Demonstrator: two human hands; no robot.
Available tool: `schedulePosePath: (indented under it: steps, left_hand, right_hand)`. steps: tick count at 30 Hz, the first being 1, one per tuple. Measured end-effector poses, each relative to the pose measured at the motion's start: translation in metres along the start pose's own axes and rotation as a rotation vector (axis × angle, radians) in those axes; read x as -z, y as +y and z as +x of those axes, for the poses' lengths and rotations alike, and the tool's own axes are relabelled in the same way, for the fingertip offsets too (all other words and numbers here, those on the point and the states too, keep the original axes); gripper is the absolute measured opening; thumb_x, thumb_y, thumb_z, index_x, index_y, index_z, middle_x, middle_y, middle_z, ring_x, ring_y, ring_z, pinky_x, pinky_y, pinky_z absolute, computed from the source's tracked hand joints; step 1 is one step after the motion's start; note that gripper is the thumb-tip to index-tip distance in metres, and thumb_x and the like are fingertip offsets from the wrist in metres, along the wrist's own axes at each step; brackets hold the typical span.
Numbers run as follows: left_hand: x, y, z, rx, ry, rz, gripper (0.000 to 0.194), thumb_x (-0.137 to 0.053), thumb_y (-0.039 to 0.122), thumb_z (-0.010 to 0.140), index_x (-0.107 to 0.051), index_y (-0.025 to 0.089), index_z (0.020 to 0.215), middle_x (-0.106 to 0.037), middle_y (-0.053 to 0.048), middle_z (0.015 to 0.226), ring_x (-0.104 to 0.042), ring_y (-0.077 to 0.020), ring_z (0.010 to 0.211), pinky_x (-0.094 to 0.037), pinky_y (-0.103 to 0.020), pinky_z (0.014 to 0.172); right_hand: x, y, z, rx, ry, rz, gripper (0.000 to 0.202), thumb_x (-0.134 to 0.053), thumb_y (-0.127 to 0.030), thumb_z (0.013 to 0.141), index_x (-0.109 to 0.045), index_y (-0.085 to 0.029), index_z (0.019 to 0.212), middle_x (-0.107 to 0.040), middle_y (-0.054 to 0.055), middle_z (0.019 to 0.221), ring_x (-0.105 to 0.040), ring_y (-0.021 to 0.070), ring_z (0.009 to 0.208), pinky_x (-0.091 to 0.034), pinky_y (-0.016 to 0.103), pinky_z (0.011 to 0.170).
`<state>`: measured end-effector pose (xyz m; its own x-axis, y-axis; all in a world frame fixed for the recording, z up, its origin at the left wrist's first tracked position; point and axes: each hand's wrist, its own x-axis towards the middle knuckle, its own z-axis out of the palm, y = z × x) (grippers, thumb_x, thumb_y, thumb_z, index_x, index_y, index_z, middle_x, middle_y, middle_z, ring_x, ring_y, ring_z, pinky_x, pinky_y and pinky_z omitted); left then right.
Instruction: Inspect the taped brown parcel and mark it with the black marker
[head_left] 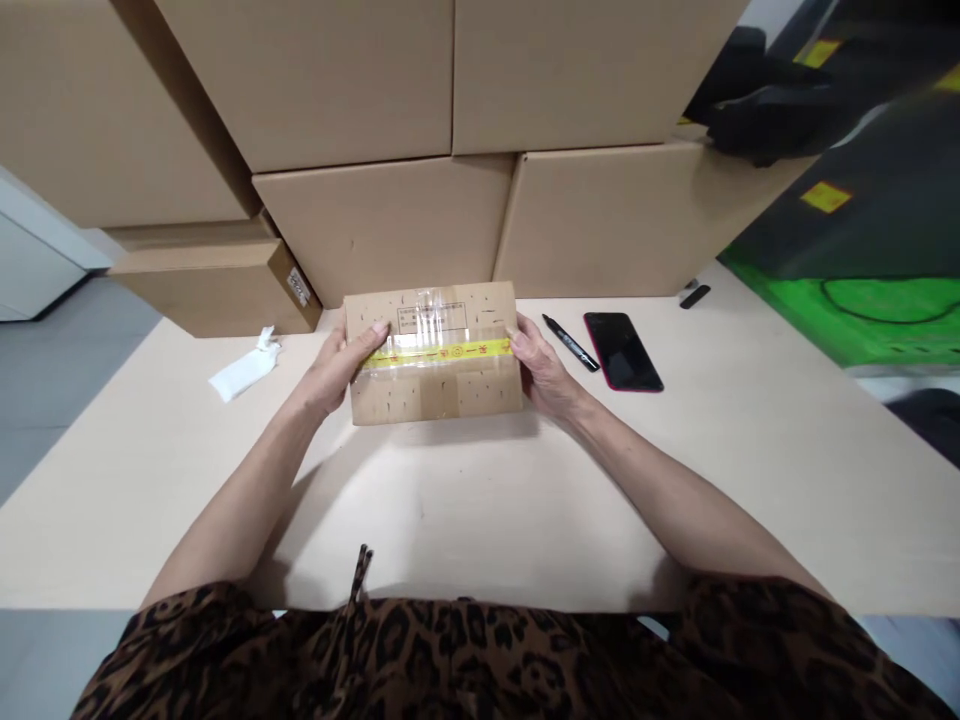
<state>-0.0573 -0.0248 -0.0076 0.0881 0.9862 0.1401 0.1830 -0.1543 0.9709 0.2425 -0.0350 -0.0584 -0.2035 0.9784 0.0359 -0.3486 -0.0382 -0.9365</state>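
1. Head view, hands: a small cardboard carton [435,395] was held between both hands over the wooden-topped table [465,530]. Its left end was grasped by the left hand [334,368], its right end by the right hand [546,370].
2. Head view, carton: the broad face was tilted toward the wearer. It was crossed by clear tape and a yellow printed tape strip [409,355]; a boxed block of print [450,318] was noted above the strip, too small to be read. Whether the lower side was touching the table could not be told.
3. Head view, surroundings: a black marker [571,343] and a smartphone [624,352] were seen just right of the right hand, a white packet [246,375] left of the left. Large cardboard boxes [390,225] were stacked behind.
4. Step, as judged: two-handed handling of the sealed carton. For any further turning or lowering, an even grip on both ends was judged necessary.
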Motion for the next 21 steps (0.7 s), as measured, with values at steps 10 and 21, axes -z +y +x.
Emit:
schedulePosePath:
  steps: [10,21]
  left_hand:
    - [-0.006,-0.011,-0.013,-0.111,-0.123,-0.191,0.103,-0.085,0.07,0.085,-0.048,0.018,0.165,-0.075,-0.023,0.147,-0.076,-0.0432,0.134,-0.065,-0.061,0.11]
    - [0.029,-0.023,-0.004,-0.467,-0.13,0.264,0.134,-0.067,0.096,0.082,-0.001,0.037,0.182,-0.06,-0.016,0.164,-0.065,-0.0401,0.149,-0.057,-0.059,0.122]
  right_hand:
    - [0.007,0.0,-0.003,0.144,-0.052,-0.166,0.096,-0.09,-0.075,0.073,-0.051,-0.039,0.153,-0.064,0.012,0.161,-0.064,0.0408,0.147,-0.062,0.064,0.111]
    - [0.039,-0.03,-0.009,0.566,-0.296,-0.816,0.129,-0.086,-0.077,0.082,-0.008,-0.039,0.178,-0.031,0.019,0.185,-0.043,0.0406,0.168,-0.05,0.063,0.127]
